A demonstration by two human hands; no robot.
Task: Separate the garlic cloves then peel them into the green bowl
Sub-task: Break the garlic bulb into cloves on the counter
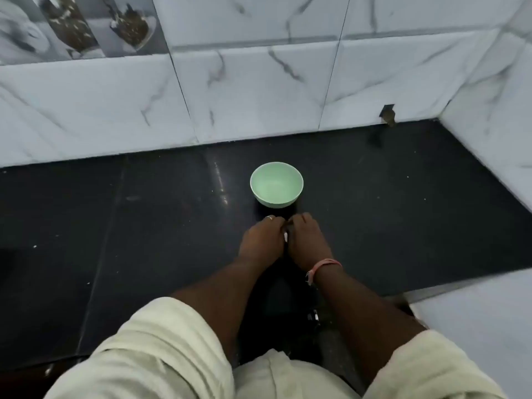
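Two hands are shown brought together over the black bench [144, 226], just in front of the green bowl [276, 184]. The left hand [260, 240] and the right hand [308, 240] have their fingers curled inward toward each other, and a small pale sliver, judged to be the garlic [286, 236], is glimpsed in the gap between them. Each grip appears clamped on it, though most of it is hidden. The bowl is seen to hold nothing as yet, standing near the marble-patterned wall tiles [259, 96]. Separation of the cloves is judged to be the step in hand. A twisting or prying pull is called for next, so that single cloves may be freed for peeling.
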